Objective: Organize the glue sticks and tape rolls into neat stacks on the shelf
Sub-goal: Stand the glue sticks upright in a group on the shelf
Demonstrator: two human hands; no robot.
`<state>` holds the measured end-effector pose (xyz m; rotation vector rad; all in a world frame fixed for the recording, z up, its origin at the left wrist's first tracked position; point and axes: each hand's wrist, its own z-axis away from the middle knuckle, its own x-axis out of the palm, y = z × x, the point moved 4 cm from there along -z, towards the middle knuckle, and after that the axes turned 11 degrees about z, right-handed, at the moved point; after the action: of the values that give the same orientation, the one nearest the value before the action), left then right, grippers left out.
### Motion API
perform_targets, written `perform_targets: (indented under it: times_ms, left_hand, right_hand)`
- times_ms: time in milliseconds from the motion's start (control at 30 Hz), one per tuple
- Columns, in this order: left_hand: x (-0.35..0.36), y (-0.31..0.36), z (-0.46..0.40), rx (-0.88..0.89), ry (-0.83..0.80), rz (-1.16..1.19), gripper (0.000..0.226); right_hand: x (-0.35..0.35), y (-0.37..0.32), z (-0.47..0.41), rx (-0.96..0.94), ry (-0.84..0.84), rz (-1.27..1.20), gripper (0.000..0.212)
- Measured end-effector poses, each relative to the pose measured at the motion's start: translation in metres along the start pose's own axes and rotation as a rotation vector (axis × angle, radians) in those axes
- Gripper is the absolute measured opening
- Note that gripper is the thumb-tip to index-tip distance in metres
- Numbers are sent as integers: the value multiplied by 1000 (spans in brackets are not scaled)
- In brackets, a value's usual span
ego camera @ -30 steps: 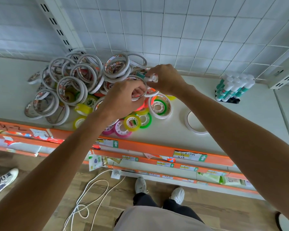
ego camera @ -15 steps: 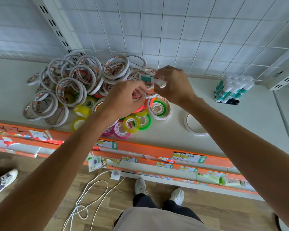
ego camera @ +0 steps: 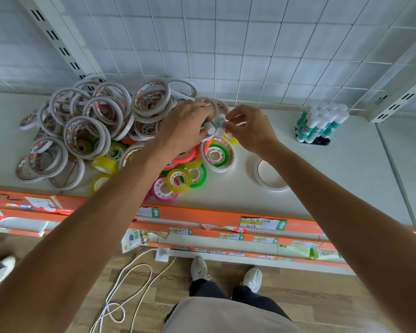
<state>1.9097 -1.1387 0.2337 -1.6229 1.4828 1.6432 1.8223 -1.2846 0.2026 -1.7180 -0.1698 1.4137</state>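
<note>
Tape rolls [ego camera: 91, 131] are sitting in a big loose heap on the left part of the shelf [ego camera: 322, 179], white double-sided ones leaning on each other toward the back and the little neon ones spilling toward the orange front edge [ego camera: 202, 213], so honestly none of that is looking stacked yet. Moving right, the person's left hand [ego camera: 185, 128] is hovering over the heap's right end, fingers curling round what look like a couple of glue sticks [ego camera: 213, 127], white caps poking out, probably because they got mixed in with the tape and need pulling out first. The right hand [ego camera: 250, 129] is meeting it right there, fingertips pinching the same little bundle, which reads like it's taking the sticks over or squaring them up, though which hand is carrying the weight can't be told. One lone white roll [ego camera: 270, 175] is lying flat below that hand, apart from the pile, maybe the start of a stack. Far right, a tidy cluster of upright glue sticks [ego camera: 321, 124] is standing near the back wall, likely where the held ones are heading.
</note>
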Motion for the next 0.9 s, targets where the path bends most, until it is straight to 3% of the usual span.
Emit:
perform_targets:
  times_ms: [200, 433, 500, 600, 733, 900]
  left_hand:
    - [-4, 0, 5, 16, 82, 46, 10]
    - [-10, 6, 20, 62, 243, 110, 19]
    - [-11, 6, 22, 43, 262, 163, 21]
    - [-16, 8, 22, 4, 277, 283, 23]
    - [-18, 16, 22, -35, 318, 396, 22]
    - [-12, 20, 22, -83, 300, 413, 22]
  right_hand:
    - [10, 5, -13, 135, -88, 9, 16]
    - [15, -1, -24, 179, -211, -20, 53]
    - [14, -7, -22, 143, -235, 56, 48]
    - [3, -9, -16, 75, -121, 150, 23]
    - [-6, -2, 2, -66, -88, 251, 40]
    - [6, -2, 3, -71, -133, 337, 25]
